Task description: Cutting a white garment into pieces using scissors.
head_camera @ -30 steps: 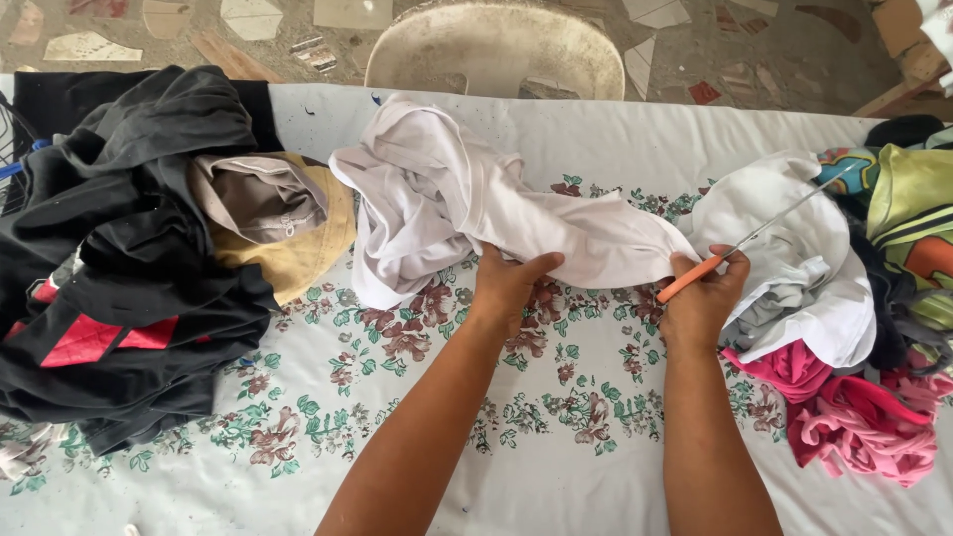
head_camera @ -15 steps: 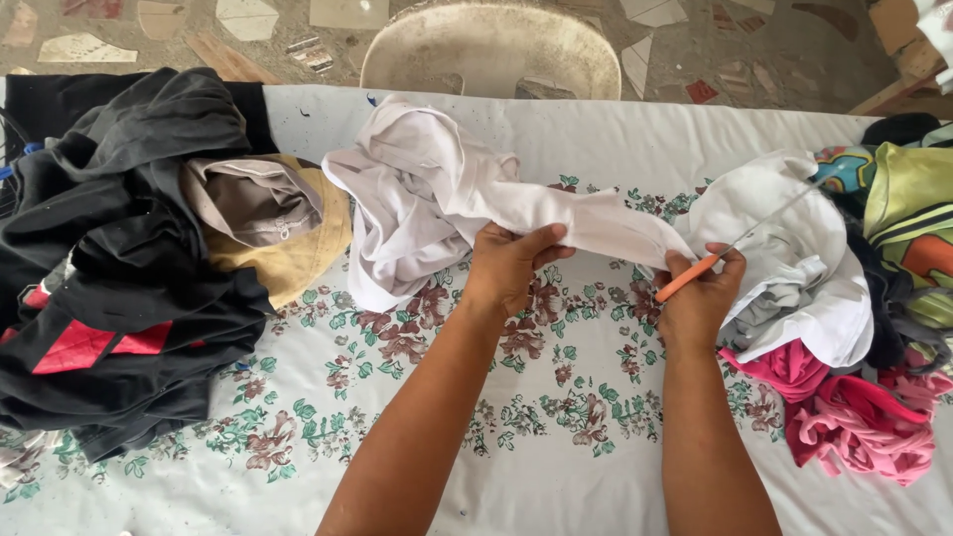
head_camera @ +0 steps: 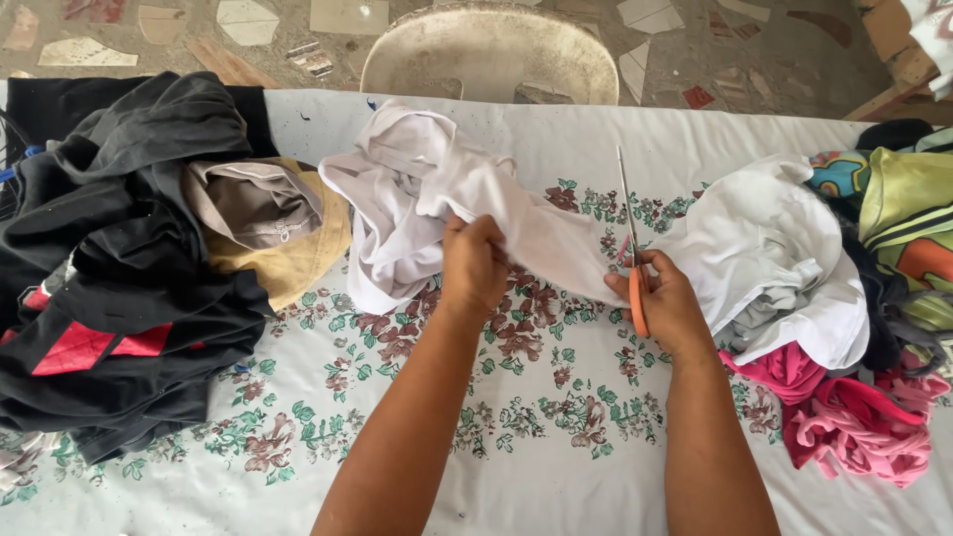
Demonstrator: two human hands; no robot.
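Here, left hand (head_camera: 475,263) grip clenching white cloth (head_camera: 447,199), right hand (head_camera: 667,303) grasping scissors (head_camera: 631,238) beside it.

- No packages, signs or screens anywhere on the worktop (head_camera: 556,467) or the floor beyond it.
- One small label: a faint pale mark printed on the grey garment (head_camera: 253,203), which lies in the dark clothes pile on the left; too small to make out further.
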